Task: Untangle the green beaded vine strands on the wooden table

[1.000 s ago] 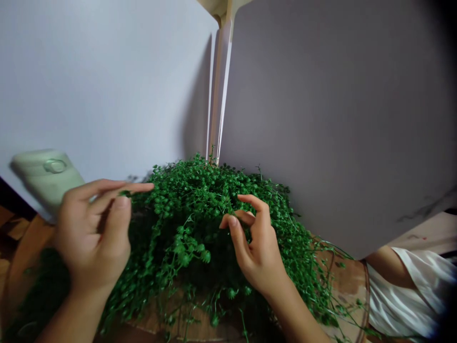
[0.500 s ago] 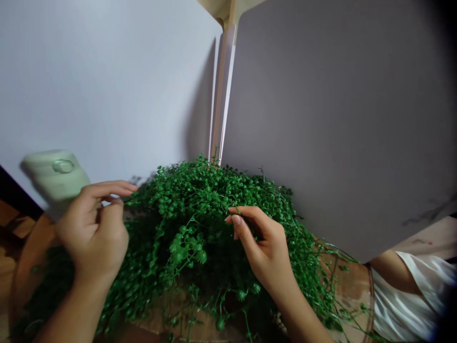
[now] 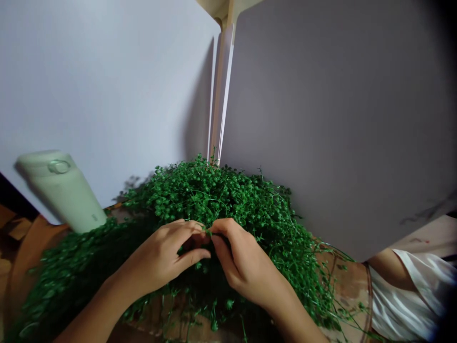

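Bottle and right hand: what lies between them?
In the head view, part of the green plant and the left hand lie between the bottle and the right hand.

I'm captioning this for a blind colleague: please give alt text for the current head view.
A person's left hand and right hand are close together over a mound of leafy green stems, a small sprig between them. A pale green bottle is at left; tall panels rise behind.

The hands (image 3: 162,255) (image 3: 248,267) partly hide the sprig (image 3: 208,232) (its ends are unclear).
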Tool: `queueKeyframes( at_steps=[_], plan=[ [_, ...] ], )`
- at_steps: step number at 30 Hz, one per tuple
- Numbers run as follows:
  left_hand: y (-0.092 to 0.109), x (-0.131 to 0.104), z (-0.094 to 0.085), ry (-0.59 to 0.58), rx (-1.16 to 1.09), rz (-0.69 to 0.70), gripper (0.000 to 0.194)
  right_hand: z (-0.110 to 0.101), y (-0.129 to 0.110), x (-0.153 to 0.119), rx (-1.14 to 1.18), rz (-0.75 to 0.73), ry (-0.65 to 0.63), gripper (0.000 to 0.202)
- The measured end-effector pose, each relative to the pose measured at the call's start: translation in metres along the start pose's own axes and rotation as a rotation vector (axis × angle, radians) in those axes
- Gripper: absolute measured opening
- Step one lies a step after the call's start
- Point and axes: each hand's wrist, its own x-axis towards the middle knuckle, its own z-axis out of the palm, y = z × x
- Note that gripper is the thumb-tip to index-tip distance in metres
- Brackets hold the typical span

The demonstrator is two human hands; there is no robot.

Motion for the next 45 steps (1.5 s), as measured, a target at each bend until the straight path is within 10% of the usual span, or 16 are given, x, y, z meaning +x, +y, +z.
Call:
queueKeyframes(
  at_steps=[30,36,45],
  plan=[
    [0.005,0.003,-0.003,0.077,-0.088,-0.064,0.014,0.009,0.000,0.002,-0.396,-0.103,-0.059,0.021],
    [0.011,0.003,-0.005,0.112,-0.088,-0.038,0.015,0.006,0.006,0.002,-0.287,-0.022,0.107,0.030],
    [-0.005,-0.002,-0.019,0.621,0.109,-0.237,0.004,-0.012,0.017,0.004,0.344,0.295,0.414,0.031]
  ],
)
